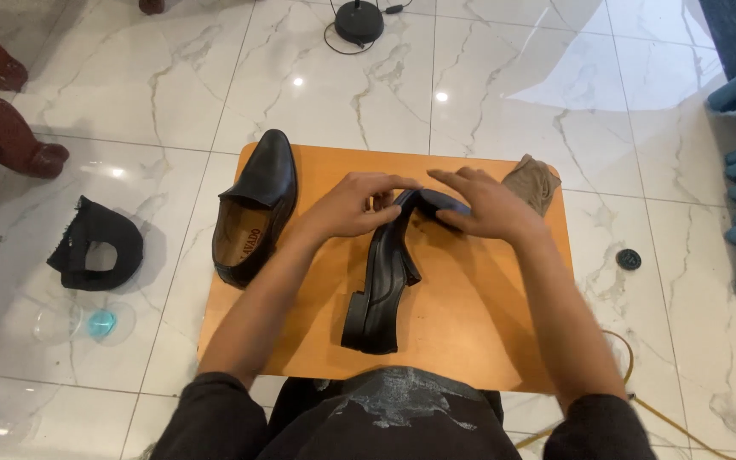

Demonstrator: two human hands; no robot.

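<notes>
Orange table point(470, 324) bears a second shoe point(255, 209) and sock point(534, 183) beside both hands' fingers point(385, 186) clamped on the black shoe point(382, 281).

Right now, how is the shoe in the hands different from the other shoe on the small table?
The held shoe lies on its side, heel towards the person; the other shoe stands upright on its sole, opening up. The left hand and right hand grip the held shoe's toe; nothing touches the other shoe. Both are black leather on the orange table.

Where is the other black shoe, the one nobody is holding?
The loose black shoe sits upright on the left end of the orange table, just left of the left hand.
</notes>
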